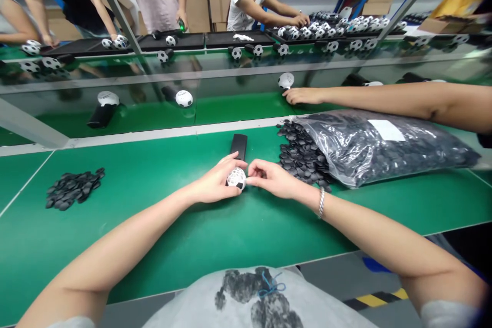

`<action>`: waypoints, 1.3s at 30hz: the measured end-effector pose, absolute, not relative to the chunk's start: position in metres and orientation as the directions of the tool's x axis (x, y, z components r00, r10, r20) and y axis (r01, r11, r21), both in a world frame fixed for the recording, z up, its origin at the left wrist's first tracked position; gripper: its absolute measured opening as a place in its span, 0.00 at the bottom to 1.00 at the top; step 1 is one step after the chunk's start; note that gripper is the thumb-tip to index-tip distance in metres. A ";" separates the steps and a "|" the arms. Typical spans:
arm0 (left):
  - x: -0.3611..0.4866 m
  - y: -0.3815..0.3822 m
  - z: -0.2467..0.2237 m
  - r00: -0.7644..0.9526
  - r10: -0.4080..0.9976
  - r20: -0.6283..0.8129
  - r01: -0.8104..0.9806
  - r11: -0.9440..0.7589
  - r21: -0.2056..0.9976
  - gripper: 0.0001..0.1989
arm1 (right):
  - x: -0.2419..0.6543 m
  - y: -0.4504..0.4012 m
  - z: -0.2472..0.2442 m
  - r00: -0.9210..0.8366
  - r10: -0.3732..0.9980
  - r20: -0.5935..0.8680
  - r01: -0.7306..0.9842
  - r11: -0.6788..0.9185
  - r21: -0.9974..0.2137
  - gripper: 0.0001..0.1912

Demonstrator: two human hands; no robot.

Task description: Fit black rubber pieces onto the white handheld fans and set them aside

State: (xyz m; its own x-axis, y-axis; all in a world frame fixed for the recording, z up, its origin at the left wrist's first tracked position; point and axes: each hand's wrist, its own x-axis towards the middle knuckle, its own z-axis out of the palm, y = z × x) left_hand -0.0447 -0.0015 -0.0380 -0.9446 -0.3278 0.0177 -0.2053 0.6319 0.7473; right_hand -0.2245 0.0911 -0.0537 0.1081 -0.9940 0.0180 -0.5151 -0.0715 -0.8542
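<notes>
Pieces (75,188), black and flat, lie heaped at your far left. Your left hand (217,182) grips the patterned ball (235,179) over the green bench (154,251), a black block (239,146) just behind it. Your right hand (272,179) bends its fingertips to the ball's right side; whether they pinch anything cannot be told. You seem to be doing fine handwork on the ball, which likely calls next for a steady left grip. Farther right, more pieces (302,156) spill from a clear bag (384,151).
</notes>
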 end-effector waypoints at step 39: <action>-0.035 -0.018 -0.033 -0.837 -0.527 -0.145 -0.414 0.438 0.798 0.28 | -0.271 0.123 -0.038 0.243 -0.968 -0.060 -0.897 -0.201 -0.394 0.05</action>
